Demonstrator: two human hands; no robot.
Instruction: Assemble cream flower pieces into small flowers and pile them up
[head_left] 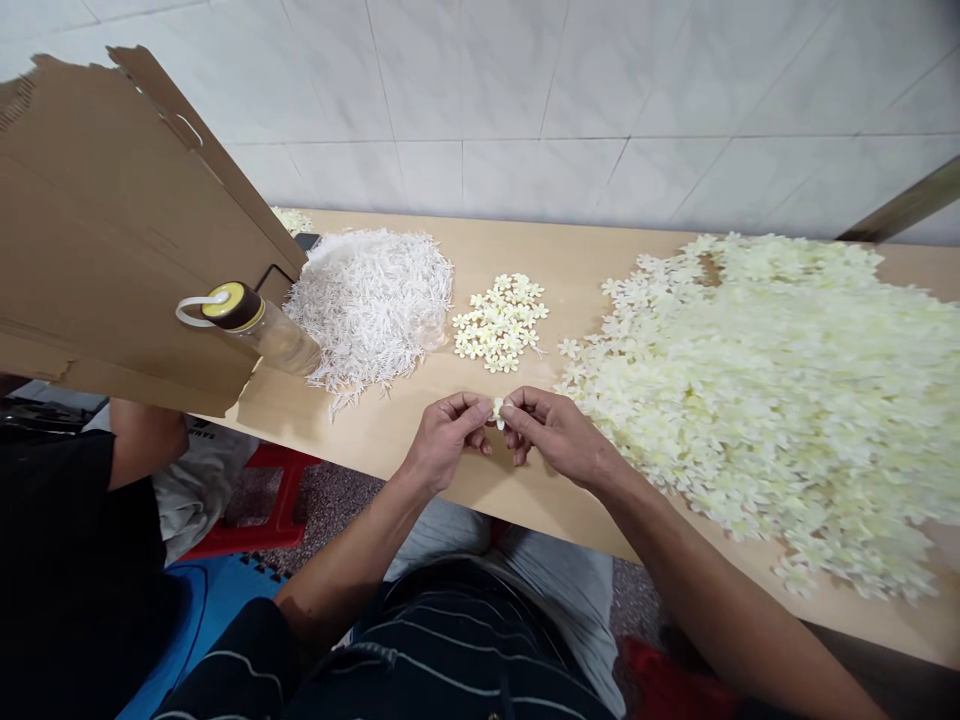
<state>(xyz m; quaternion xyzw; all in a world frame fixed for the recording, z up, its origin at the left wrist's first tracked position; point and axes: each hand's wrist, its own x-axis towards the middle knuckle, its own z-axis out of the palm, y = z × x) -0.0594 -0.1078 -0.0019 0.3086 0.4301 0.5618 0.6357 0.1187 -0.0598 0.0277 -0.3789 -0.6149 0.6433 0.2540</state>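
Note:
Between the fingertips of both hands is one small pale artificial flower (499,412), held over the front part of the table. My left hand (448,435) pinches its left side with thumb and forefinger. From the other side my right hand (551,428) grips it the same way. Just beyond the hands lies a small cluster of similar yellow-white flowers (501,322). A heap of thin white stem-like pieces (375,300) sits to the left of that cluster. On the right spreads a large pile of loose pale yellow flowers (780,390).
A clear bottle (285,338) with a yellow-and-black lid stands beside the white heap. Behind it rises a large cardboard panel (127,220). The table (577,255) meets a tiled wall (510,90). At left, another person's arm (146,440) and a red stool (281,500) are visible.

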